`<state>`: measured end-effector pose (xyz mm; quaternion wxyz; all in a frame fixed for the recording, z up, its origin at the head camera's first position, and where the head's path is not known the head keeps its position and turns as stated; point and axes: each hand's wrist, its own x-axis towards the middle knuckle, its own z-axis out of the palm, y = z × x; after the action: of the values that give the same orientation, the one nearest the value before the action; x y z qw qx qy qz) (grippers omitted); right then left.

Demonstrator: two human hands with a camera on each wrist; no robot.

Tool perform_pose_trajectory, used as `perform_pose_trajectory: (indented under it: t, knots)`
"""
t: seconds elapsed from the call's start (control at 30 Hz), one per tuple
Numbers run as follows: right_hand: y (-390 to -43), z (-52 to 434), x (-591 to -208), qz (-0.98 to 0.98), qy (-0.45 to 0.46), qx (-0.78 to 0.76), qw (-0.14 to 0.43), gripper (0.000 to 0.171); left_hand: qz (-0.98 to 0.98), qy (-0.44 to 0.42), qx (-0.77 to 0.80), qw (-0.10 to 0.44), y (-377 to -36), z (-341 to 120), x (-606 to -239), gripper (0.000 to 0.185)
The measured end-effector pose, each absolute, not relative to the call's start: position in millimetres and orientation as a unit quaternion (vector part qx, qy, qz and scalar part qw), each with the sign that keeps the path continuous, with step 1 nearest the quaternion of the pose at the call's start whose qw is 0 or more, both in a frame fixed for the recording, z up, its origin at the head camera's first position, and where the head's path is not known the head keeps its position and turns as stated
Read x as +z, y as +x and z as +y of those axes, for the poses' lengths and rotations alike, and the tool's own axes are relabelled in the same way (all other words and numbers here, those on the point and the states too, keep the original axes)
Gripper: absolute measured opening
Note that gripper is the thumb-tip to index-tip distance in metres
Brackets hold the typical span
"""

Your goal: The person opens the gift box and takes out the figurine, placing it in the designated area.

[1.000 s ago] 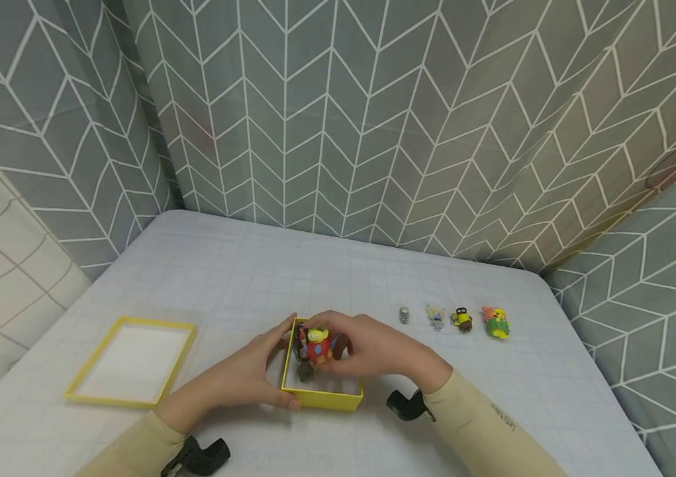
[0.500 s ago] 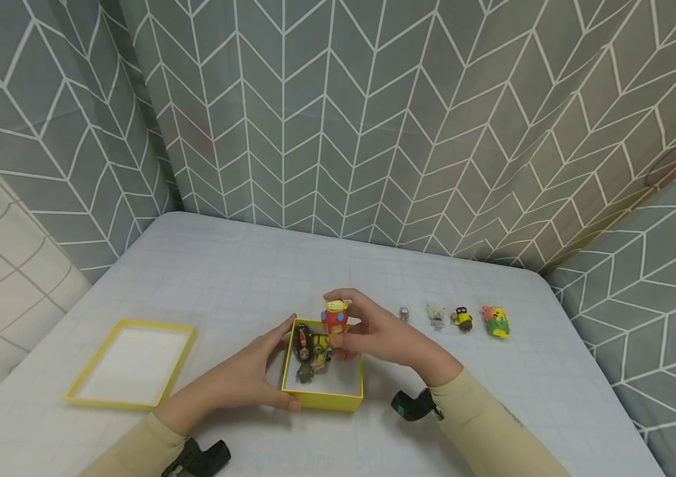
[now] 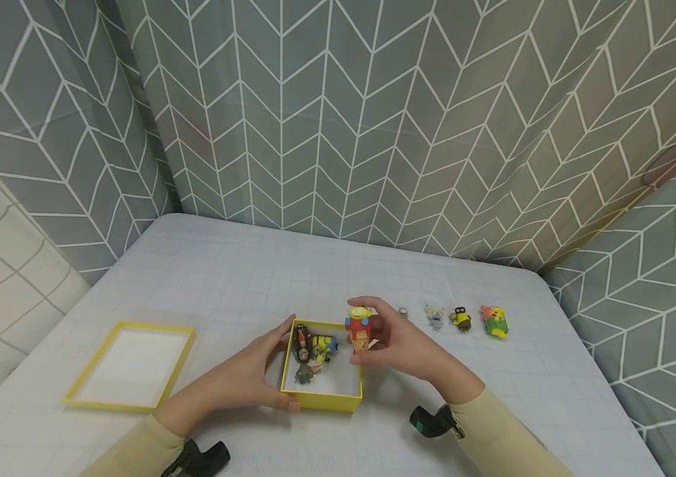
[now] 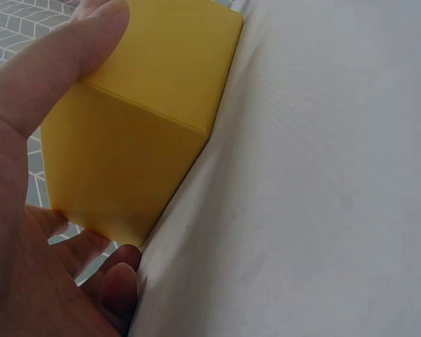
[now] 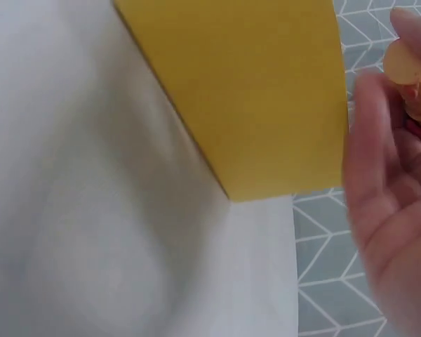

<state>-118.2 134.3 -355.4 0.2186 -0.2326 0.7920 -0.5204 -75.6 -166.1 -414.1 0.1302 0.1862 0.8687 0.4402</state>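
Observation:
A small yellow box (image 3: 321,399) stands open on the table, with several little toy figures (image 3: 312,351) inside. My left hand (image 3: 251,377) grips its left wall, thumb at the near corner; the left wrist view shows the yellow box (image 4: 144,126) between thumb and fingers. My right hand (image 3: 394,341) pinches a red and yellow figure (image 3: 358,326) and holds it upright just above the box's far right corner. The right wrist view shows the figure's base (image 5: 410,70) at my fingertips beside the box wall (image 5: 245,91).
The yellow lid (image 3: 131,363) lies upturned to the left. A row of small figures stands to the right: a grey one (image 3: 403,313), a pale one (image 3: 434,315), a yellow and black one (image 3: 461,318), a green and orange one (image 3: 495,321). Patterned curtains enclose the table.
My right hand has lifted the red and yellow figure out of the box and carried it rightwards to the box's far right corner. The left hand has stayed on the box.

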Motion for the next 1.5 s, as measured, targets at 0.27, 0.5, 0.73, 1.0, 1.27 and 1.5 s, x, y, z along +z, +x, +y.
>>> perform_pose_trajectory:
  t: [0.27, 0.5, 0.73, 1.0, 1.27, 1.5]
  knots:
    - [-109, 158, -361, 0.799, -0.206, -0.527, 0.202, 0.079, 0.868, 0.189, 0.441, 0.132, -76, -166, -415, 0.142]
    - [-102, 177, -364, 0.82, -0.136, -0.528, 0.173, 0.082, 0.871, 0.183, 0.437, 0.133, -76, -166, -416, 0.142]
    - [-95, 195, -372, 0.838, -0.106, -0.515, 0.147, 0.084, 0.878, 0.174, 0.425, 0.133, -75, -166, -415, 0.142]
    - [-92, 208, -378, 0.862, -0.126, -0.473, 0.131, 0.083, 0.878, 0.178, 0.426, 0.127, -75, -166, -416, 0.142]
    - [-88, 218, -381, 0.872, -0.097, -0.459, 0.138, 0.085, 0.877, 0.182, 0.426, 0.128, -76, -165, -416, 0.142]
    - [-94, 223, -382, 0.879, -0.1, -0.443, 0.143, 0.082, 0.877, 0.173, 0.43, 0.129, -76, -166, -417, 0.141]
